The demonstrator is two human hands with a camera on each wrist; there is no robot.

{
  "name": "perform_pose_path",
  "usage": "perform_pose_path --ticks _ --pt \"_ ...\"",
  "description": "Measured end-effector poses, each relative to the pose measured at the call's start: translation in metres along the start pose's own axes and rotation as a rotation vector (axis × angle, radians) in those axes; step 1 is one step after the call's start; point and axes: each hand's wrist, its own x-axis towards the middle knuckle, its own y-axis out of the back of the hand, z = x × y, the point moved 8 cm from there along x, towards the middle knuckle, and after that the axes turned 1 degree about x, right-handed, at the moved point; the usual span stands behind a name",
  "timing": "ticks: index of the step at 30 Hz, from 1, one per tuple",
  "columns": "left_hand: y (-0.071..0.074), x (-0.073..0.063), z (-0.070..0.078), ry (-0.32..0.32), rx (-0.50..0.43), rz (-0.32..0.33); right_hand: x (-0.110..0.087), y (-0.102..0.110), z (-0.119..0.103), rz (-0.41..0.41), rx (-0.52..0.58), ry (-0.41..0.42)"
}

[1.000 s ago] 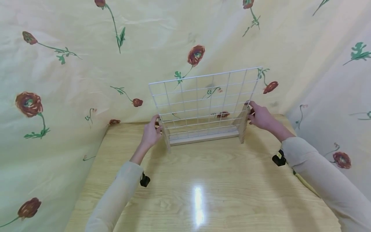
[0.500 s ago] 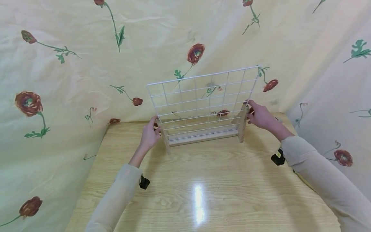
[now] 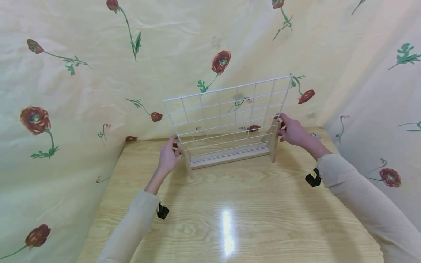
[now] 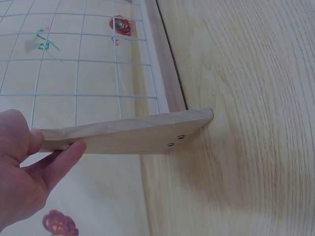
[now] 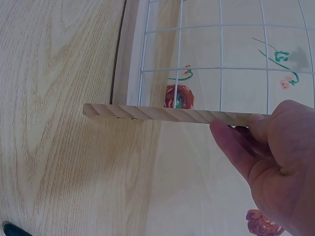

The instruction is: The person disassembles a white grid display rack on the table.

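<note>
A rack with a white wire grid (image 3: 227, 88) and a pale wooden base slat (image 3: 230, 156) stands on the table near the back wall. The grid leans backward. My left hand (image 3: 168, 157) grips the upper part of the left wooden side board (image 4: 128, 135), thumb on one face and fingers on the other. Two screw heads (image 4: 180, 137) show low on that board. At the other end, my right hand (image 3: 292, 132) pinches the upper part of the right side board (image 5: 162, 113). Some fingertips are hidden behind the boards.
Wood-grain table (image 3: 204, 212) lies in front of the rack. Flower-patterned cloth (image 3: 184, 47) rises behind it and along both sides. A small object (image 3: 314, 135) lies behind my right wrist. A dark object's edge (image 5: 15, 229) shows in the right wrist view.
The rack has shifted slightly left, its left end coming a little toward me. Both hands have kept their hold and moved with it.
</note>
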Motion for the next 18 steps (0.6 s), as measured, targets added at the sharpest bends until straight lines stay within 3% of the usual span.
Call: perform_pose_path --ticks 18 --pt "0.009 -0.013 -0.002 -0.017 0.014 0.052 0.003 -0.007 -0.012 -0.013 -0.036 0.030"
